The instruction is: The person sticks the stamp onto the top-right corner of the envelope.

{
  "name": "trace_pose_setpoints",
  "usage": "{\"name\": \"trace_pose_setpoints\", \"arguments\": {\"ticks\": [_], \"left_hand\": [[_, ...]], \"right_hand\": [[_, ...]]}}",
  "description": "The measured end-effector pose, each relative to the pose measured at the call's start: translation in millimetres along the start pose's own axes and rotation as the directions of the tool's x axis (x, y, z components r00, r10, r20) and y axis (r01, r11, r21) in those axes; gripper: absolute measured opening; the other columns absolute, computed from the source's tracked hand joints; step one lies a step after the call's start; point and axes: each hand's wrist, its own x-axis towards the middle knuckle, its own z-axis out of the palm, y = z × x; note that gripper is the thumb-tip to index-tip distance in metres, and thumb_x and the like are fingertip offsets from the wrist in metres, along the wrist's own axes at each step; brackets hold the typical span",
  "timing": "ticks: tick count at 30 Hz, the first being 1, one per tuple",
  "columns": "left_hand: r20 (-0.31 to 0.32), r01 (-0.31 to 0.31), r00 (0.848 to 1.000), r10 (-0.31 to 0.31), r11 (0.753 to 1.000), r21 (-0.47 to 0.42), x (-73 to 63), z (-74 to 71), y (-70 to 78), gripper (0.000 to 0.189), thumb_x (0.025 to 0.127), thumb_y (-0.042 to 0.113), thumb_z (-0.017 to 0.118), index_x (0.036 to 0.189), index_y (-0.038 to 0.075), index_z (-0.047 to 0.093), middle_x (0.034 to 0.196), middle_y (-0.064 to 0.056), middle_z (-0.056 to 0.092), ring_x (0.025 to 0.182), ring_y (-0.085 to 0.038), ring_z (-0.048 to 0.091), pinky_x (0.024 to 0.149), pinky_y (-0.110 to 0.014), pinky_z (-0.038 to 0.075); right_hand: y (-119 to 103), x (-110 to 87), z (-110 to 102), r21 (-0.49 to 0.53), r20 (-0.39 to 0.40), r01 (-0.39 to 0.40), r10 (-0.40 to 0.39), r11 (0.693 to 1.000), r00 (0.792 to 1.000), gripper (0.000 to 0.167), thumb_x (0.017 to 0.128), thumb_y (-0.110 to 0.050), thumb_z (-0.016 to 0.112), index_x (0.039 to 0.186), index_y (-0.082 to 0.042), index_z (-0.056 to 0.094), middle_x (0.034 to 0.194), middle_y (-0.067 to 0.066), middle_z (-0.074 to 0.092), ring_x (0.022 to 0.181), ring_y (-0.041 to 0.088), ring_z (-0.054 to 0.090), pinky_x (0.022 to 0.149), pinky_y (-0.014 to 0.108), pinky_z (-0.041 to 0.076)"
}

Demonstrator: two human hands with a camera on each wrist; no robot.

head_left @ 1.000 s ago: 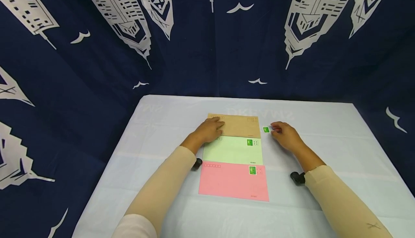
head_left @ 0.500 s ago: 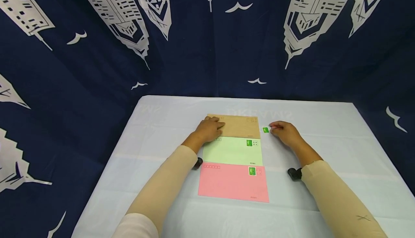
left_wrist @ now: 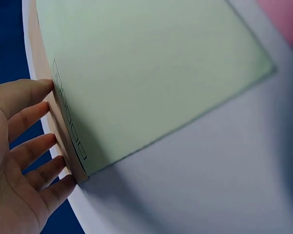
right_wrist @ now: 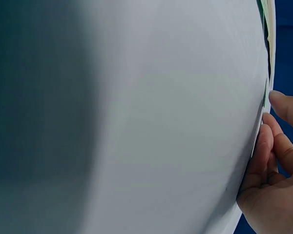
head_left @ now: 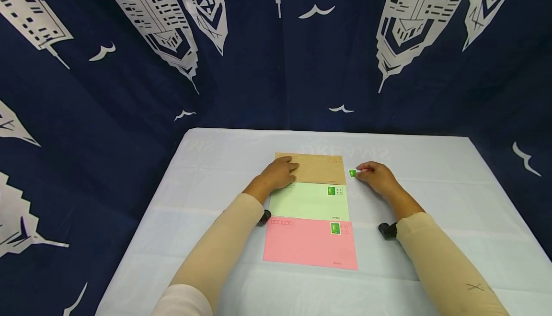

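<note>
My left hand (head_left: 278,172) lies spread on the left end of a brown envelope (head_left: 319,170); in the left wrist view its fingers (left_wrist: 36,146) rest along that envelope's edge. Below it lie a pale green envelope (head_left: 308,203) and a pink envelope (head_left: 310,244). Each of these two bears a green stamp at its upper right. My right hand (head_left: 377,177) is just right of the brown envelope, its thumb and index finger at the right edge of a loose green stamp (head_left: 352,173), which they seem to pinch. Edge-on, the stamp (right_wrist: 264,95) shows as a thin sliver by the thumb.
A white cloth (head_left: 233,268) covers the table. Behind it hangs a dark blue curtain (head_left: 258,86) with white building and bird prints. The three envelopes form a column in the middle of the table.
My right hand has moved slightly left, and its fingertips now meet the loose stamp's right edge. The left hand stays on the brown envelope.
</note>
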Motion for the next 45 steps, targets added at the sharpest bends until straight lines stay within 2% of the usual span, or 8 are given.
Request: {"name": "trace_pose_setpoints", "arguments": {"ticks": [14, 24, 30, 34, 39, 45], "left_hand": [[0.054, 0.002, 0.999, -0.004, 0.999, 0.043, -3.7, -8.2, 4.6, 0.053, 0.105, 0.033, 0.053, 0.155, 0.022, 0.042, 0.168, -0.007, 0.028, 0.157, -0.026, 0.022, 0.129, -0.040, 0.021], [0.058, -0.005, 0.998, 0.002, 0.998, 0.059, -2.5, -9.6, 4.2, 0.053, 0.105, 0.034, 0.053, 0.156, 0.022, 0.042, 0.168, -0.007, 0.028, 0.157, -0.025, 0.023, 0.129, -0.040, 0.022], [0.063, 0.000, 0.998, -0.004, 0.999, 0.054, -2.2, -10.0, 4.1, 0.053, 0.105, 0.034, 0.053, 0.156, 0.023, 0.041, 0.168, -0.006, 0.028, 0.158, -0.025, 0.021, 0.130, -0.040, 0.021], [0.061, 0.004, 0.998, -0.008, 0.998, 0.056, -1.9, -10.1, 4.5, 0.053, 0.105, 0.034, 0.053, 0.156, 0.023, 0.041, 0.168, -0.006, 0.028, 0.158, -0.025, 0.022, 0.130, -0.040, 0.021], [0.061, 0.011, 0.998, -0.014, 0.999, 0.053, -1.9, -8.6, 4.4, 0.053, 0.105, 0.034, 0.053, 0.156, 0.024, 0.040, 0.168, -0.005, 0.028, 0.158, -0.025, 0.022, 0.130, -0.040, 0.021], [0.052, 0.014, 0.999, -0.017, 0.998, 0.055, -2.3, -5.5, 3.3, 0.055, 0.105, 0.035, 0.053, 0.157, 0.024, 0.039, 0.168, -0.005, 0.028, 0.157, -0.025, 0.022, 0.129, -0.041, 0.022]], "right_hand": [[-4.1, 2.0, 1.8, -0.009, -0.004, -0.040, 0.040, 0.999, 0.999, 0.034, 0.096, -0.018, 0.068, 0.123, 0.000, 0.060, 0.099, 0.008, 0.054, 0.090, 0.021, 0.050, 0.074, 0.025, 0.043], [-6.4, 0.6, -1.0, -0.011, -0.005, -0.034, 0.034, 0.999, 0.999, 0.027, 0.096, -0.019, 0.068, 0.115, 0.000, 0.061, 0.092, 0.005, 0.055, 0.085, 0.019, 0.051, 0.073, 0.026, 0.043], [-5.3, 0.7, -0.8, -0.026, -0.022, 0.002, -0.003, 1.000, 1.000, 0.023, 0.098, -0.018, 0.063, 0.112, 0.001, 0.062, 0.091, 0.005, 0.055, 0.084, 0.019, 0.050, 0.073, 0.027, 0.043], [-3.8, 2.0, 0.0, -0.025, -0.031, 0.006, -0.007, 1.000, 0.999, 0.022, 0.100, -0.018, 0.061, 0.113, 0.000, 0.062, 0.093, 0.007, 0.055, 0.085, 0.020, 0.050, 0.074, 0.027, 0.043], [-3.4, 2.1, -1.2, 0.016, -0.010, -0.028, 0.028, 0.999, 1.000, 0.024, 0.102, -0.020, 0.059, 0.115, 0.000, 0.061, 0.098, 0.009, 0.056, 0.090, 0.021, 0.050, 0.075, 0.028, 0.043], [-3.9, 0.6, -5.8, 0.084, 0.039, -0.074, 0.071, 0.994, 0.997, 0.030, 0.103, -0.025, 0.055, 0.121, -0.001, 0.059, 0.117, 0.015, 0.058, 0.099, 0.024, 0.050, 0.080, 0.029, 0.043]]}}
